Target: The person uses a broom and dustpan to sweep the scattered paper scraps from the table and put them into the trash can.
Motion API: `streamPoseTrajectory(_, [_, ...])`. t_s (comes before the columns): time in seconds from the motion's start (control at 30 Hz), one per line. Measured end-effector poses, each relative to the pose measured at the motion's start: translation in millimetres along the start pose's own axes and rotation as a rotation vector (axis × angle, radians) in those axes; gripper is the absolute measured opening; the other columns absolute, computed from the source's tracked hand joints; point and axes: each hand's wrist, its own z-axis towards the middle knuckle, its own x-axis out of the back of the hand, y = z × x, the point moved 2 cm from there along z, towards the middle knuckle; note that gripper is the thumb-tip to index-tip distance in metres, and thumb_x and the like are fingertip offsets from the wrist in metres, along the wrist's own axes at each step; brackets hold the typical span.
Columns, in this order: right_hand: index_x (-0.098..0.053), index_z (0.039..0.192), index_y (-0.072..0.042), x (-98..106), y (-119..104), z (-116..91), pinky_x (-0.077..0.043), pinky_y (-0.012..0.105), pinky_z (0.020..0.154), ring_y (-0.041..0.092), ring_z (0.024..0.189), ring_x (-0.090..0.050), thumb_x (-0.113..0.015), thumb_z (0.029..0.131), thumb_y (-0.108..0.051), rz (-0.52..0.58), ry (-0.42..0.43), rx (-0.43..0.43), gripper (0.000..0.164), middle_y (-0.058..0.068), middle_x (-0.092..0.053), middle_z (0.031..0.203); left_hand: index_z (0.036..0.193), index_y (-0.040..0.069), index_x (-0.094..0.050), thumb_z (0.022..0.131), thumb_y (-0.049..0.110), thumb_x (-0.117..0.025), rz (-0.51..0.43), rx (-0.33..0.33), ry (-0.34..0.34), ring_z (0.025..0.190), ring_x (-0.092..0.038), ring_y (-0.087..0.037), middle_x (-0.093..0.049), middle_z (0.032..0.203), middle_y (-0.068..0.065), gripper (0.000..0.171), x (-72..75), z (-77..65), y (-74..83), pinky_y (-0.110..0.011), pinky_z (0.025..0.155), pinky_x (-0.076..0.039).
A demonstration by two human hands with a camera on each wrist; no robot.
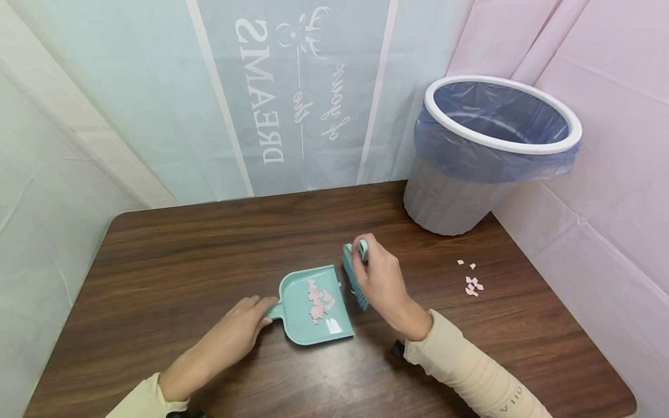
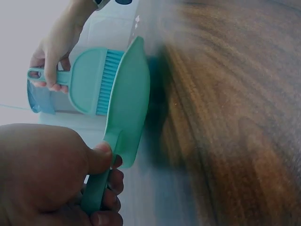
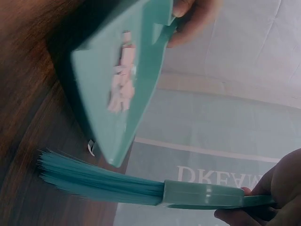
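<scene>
My left hand point(image 1: 237, 328) grips the short handle of a mint-green dustpan point(image 1: 298, 331), thumb on top and fingers curled beneath in the left wrist view. Pink paper scraps point(image 1: 316, 310) lie heaped in the middle of the pan. My right hand point(image 1: 384, 278) holds a matching hand brush point(image 3: 202, 194) by its handle. Its teal bristles point(image 3: 94, 181) point down at the table just right of the pan's front lip. A small stray scrap point(image 3: 91, 148) lies on the wood between lip and bristles.
Farther right on the brown wooden table point(image 1: 209, 244) lies a second cluster of pale scraps point(image 1: 473, 284). A grey bin point(image 1: 444, 203) lined with a blue bag stands at the back right corner. Fabric backdrops point(image 1: 298, 87) enclose the table's back and sides.
</scene>
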Motion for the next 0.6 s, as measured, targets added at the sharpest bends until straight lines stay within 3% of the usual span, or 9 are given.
streamPoseTrajectory(0.2, [-0.056, 0.101, -0.003, -1, 2, -1, -0.035, 0.025, 0.048, 0.010, 0.056, -0.037, -0.061, 0.098, 0.000, -0.020, -0.015, -0.006, 0.007, 0.000, -0.044, 0.072, 0.123, 0.000, -0.064, 0.093, 0.004, -0.073, 0.021, -0.010, 0.012, 0.084, -0.056, -0.012, -0.061, 0.093, 0.002, 0.032, 8.3, -4.8, -4.5, -0.034, 0.075, -0.054])
streamPoseTrajectory(0.6, [-0.057, 0.101, -0.004, -8, -13, -3, -0.042, 0.023, 0.049, 0.009, 0.057, -0.044, -0.061, 0.098, 0.001, 0.038, -0.081, 0.006, 0.007, 0.001, -0.052, 0.075, 0.126, -0.002, -0.067, 0.094, 0.006, -0.072, 0.011, 0.051, -0.068, 0.078, -0.055, -0.012, -0.057, 0.085, 0.002, 0.034, 8.4, -3.0, -7.1, -0.034, 0.072, -0.055])
